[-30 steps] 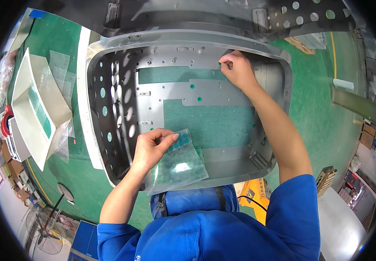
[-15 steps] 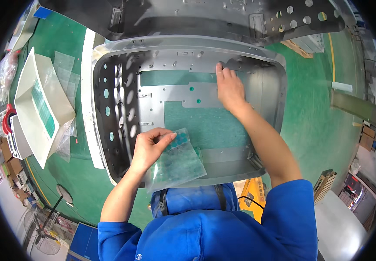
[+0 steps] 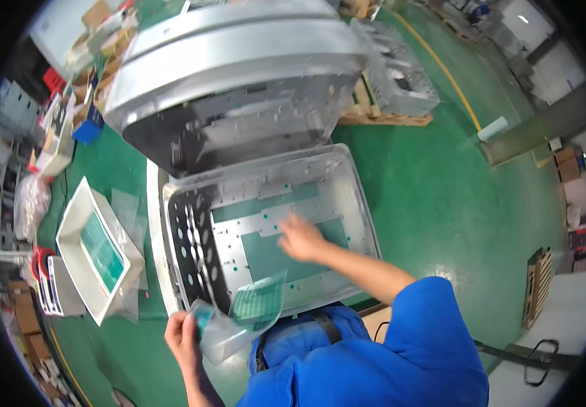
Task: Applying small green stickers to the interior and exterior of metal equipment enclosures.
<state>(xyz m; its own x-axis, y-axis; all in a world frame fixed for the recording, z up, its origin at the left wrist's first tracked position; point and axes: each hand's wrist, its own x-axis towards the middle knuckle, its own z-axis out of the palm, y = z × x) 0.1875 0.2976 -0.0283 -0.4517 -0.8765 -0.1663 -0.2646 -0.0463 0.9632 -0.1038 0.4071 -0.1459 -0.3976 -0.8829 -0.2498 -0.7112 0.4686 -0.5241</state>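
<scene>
My left hand (image 3: 183, 337) pinches clear plastic sheets (image 3: 228, 336) at the casing's near left corner. Rows of small green stickers (image 3: 259, 303) show on a sheet that curls up to the right. Over the middle of a grey metal casing (image 3: 355, 197) hovers my right hand (image 3: 301, 239), blurred, with thumb and fingers apart and nothing visible in them. The casing's floor panel has large cutouts and several small green round spots (image 3: 264, 216). Its left wall is dark and pierced with round holes.
Behind the casing rises a large grey metal cover (image 3: 238, 64). To the left, a white bin (image 3: 130, 261) holds green-dotted sheets, with clear plastic sheets (image 3: 125, 203) beside it. Metal parts (image 3: 401, 71) on a wooden pallet (image 3: 401, 119) stand at the back right.
My left hand has moved left and down with the sheets, which have swung up and curled. My right hand has come away from the casing's far side towards its middle. The view has turned.
</scene>
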